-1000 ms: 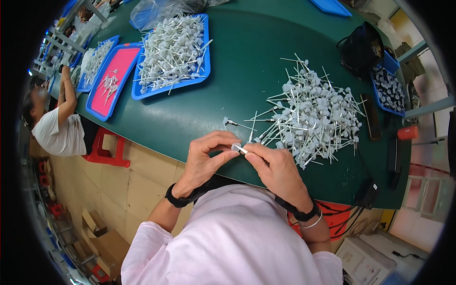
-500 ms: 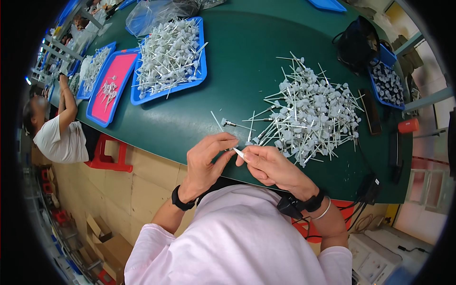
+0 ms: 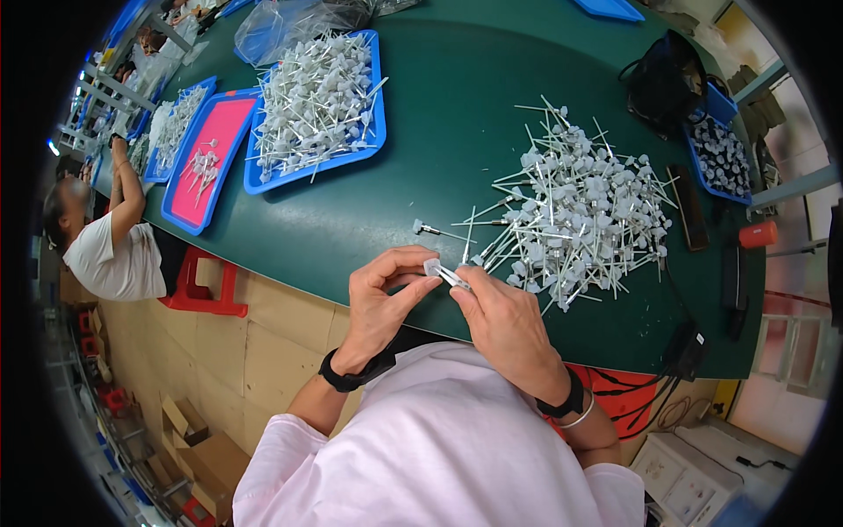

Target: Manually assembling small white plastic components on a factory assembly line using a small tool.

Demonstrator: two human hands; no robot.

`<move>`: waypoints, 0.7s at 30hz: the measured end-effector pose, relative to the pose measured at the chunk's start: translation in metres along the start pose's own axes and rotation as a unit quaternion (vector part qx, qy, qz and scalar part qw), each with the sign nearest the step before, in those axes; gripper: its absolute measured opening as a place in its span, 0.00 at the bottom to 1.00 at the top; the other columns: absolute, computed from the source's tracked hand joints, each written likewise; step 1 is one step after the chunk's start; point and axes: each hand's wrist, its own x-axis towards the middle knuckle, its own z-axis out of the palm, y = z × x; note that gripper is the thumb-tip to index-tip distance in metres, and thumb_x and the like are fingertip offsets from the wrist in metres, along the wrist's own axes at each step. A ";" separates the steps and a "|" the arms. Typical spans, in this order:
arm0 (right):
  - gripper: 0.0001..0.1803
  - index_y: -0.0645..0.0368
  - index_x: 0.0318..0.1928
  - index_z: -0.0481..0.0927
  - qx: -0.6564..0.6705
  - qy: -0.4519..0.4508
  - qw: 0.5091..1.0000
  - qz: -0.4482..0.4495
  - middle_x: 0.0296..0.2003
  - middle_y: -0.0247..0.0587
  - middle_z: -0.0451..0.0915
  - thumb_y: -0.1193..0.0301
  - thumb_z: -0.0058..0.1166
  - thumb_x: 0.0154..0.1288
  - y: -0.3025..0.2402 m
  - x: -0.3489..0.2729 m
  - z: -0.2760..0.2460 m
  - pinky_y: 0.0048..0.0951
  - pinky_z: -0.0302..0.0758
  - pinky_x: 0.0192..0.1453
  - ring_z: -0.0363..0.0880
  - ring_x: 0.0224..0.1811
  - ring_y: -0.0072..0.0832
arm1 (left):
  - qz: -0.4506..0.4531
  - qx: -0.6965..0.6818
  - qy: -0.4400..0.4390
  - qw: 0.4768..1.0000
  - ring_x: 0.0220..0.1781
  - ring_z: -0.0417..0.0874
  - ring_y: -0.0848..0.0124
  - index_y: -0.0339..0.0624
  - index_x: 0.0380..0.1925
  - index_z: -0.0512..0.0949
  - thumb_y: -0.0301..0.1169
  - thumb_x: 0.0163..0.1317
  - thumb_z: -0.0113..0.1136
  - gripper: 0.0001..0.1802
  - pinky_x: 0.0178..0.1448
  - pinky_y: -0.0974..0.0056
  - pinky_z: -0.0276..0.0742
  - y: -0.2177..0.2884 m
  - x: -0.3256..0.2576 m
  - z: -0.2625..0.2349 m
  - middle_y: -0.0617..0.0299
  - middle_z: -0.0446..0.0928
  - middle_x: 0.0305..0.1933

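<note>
My left hand (image 3: 386,294) pinches a small thin-stemmed part by its frosted white head (image 3: 431,266), just above the table's near edge. Most of that part's stem is hidden by my fingers. In my right hand (image 3: 509,329) are white tweezers (image 3: 450,277), their two prongs pointing at the head and seeming to touch it. A single loose part (image 3: 428,228) with a metal collar and a thin stem lies just beyond my hands. To the right is a big heap of similar parts (image 3: 588,206), white heads and thin stems tangled together.
A blue tray (image 3: 379,132) piled with similar parts stands at the left, beside a pink-lined blue tray (image 3: 164,206) holding several. A black bag (image 3: 663,79) and another tray (image 3: 746,195) are at the far right. A person (image 3: 114,246) sits at the table's left side.
The held part has turned, so its white head now shows between my left fingers and its long stem no longer sticks up. My right hand has rotated, showing both tweezer prongs.
</note>
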 end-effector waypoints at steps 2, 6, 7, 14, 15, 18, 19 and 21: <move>0.09 0.62 0.44 0.72 -0.011 0.019 1.000 -0.008 0.30 0.51 0.81 0.68 0.52 0.71 0.001 0.000 0.005 0.44 0.76 0.27 0.80 0.26 0.50 | 0.011 0.007 0.004 1.000 0.47 0.83 0.72 0.31 0.44 0.82 0.16 0.57 0.67 0.13 0.54 0.69 0.80 0.001 -0.001 0.001 0.54 0.80 0.51; 0.10 0.61 0.44 0.72 -0.043 0.029 0.999 -0.016 0.28 0.50 0.80 0.68 0.53 0.71 0.001 0.001 0.009 0.42 0.76 0.24 0.80 0.23 0.48 | 0.049 0.066 0.013 0.997 0.45 0.84 0.72 0.32 0.43 0.82 0.16 0.57 0.67 0.13 0.51 0.70 0.81 0.000 0.000 0.001 0.55 0.81 0.48; 0.10 0.61 0.44 0.71 -0.050 0.030 0.998 -0.017 0.28 0.49 0.79 0.68 0.53 0.71 0.000 0.001 0.009 0.42 0.76 0.23 0.80 0.23 0.48 | 0.063 0.083 0.016 0.994 0.44 0.84 0.72 0.32 0.43 0.82 0.16 0.57 0.67 0.13 0.50 0.70 0.82 0.000 0.000 0.002 0.55 0.81 0.48; 0.09 0.60 0.42 0.70 -0.089 0.024 0.996 -0.021 0.26 0.47 0.78 0.68 0.52 0.71 -0.003 0.003 0.010 0.39 0.75 0.21 0.80 0.21 0.45 | 0.157 0.204 0.037 0.966 0.40 0.85 0.71 0.33 0.44 0.82 0.16 0.54 0.68 0.15 0.45 0.69 0.84 -0.001 0.000 0.004 0.53 0.82 0.46; 0.09 0.60 0.42 0.70 -0.091 0.025 0.995 -0.023 0.26 0.47 0.78 0.68 0.52 0.71 -0.003 0.003 0.010 0.39 0.75 0.20 0.80 0.21 0.45 | 0.165 0.219 0.039 0.961 0.41 0.85 0.71 0.33 0.44 0.82 0.15 0.54 0.67 0.16 0.45 0.69 0.83 0.000 0.000 0.005 0.53 0.82 0.46; 0.09 0.61 0.42 0.70 -0.096 0.026 0.995 -0.027 0.26 0.47 0.78 0.68 0.52 0.71 -0.004 0.003 0.009 0.38 0.76 0.20 0.80 0.21 0.44 | 0.181 0.240 0.042 0.953 0.41 0.85 0.70 0.34 0.44 0.82 0.14 0.53 0.68 0.17 0.44 0.69 0.84 0.000 -0.001 0.005 0.52 0.82 0.46; 0.09 0.61 0.42 0.70 -0.097 0.026 0.995 -0.028 0.26 0.47 0.78 0.68 0.51 0.72 -0.004 0.003 0.009 0.38 0.76 0.20 0.80 0.20 0.44 | 0.187 0.244 0.041 0.951 0.41 0.85 0.69 0.34 0.44 0.82 0.14 0.53 0.68 0.17 0.44 0.69 0.84 0.000 -0.001 0.005 0.52 0.82 0.46; 0.09 0.61 0.41 0.70 -0.105 0.025 0.994 -0.028 0.26 0.47 0.78 0.68 0.51 0.72 -0.005 0.004 0.008 0.38 0.76 0.20 0.80 0.20 0.44 | 0.198 0.254 0.040 0.946 0.41 0.85 0.69 0.34 0.45 0.81 0.14 0.53 0.68 0.17 0.44 0.69 0.84 -0.001 0.000 0.005 0.52 0.82 0.47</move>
